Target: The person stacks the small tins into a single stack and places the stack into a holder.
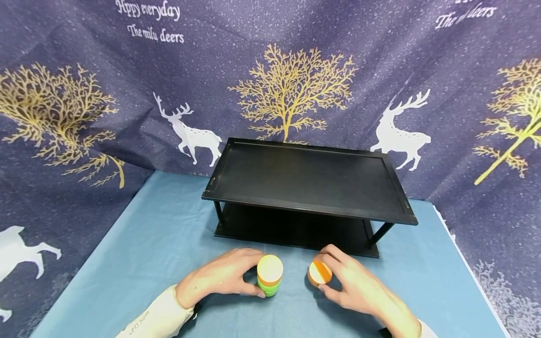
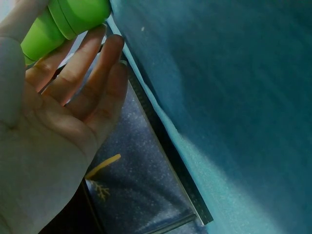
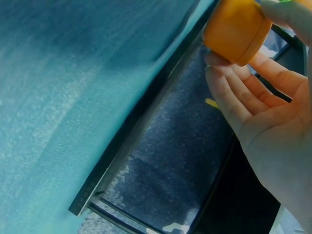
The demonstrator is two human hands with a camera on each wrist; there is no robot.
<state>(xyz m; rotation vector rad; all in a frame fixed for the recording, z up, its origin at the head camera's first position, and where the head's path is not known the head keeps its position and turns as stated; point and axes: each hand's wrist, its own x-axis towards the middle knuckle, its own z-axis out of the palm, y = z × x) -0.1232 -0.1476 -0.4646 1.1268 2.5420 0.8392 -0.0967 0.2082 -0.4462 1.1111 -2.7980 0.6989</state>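
Near the middle of the table my left hand (image 1: pixel 232 273) holds a green cylinder (image 1: pixel 268 288) between thumb and fingers. A seam runs round the green cylinder (image 2: pixel 63 22) in the left wrist view. From the head, an orange band and a pale yellow top (image 1: pixel 270 267) show above the green. To its right, my right hand (image 1: pixel 352 284) pinches a short orange cylinder (image 1: pixel 320 273), whose top looks part pale, part orange. The right wrist view shows the thumb on one side of this orange cylinder (image 3: pixel 236 31) and fingertips at its lower edge.
Beyond both hands stands a black two-tier shelf (image 1: pixel 304 180), its lower board (image 1: pixel 291 230) partly in shade under the top. A blue cloth (image 1: pixel 169 225) covers the table. Behind hangs a dark purple curtain (image 1: pixel 203 94) printed with deer and trees.
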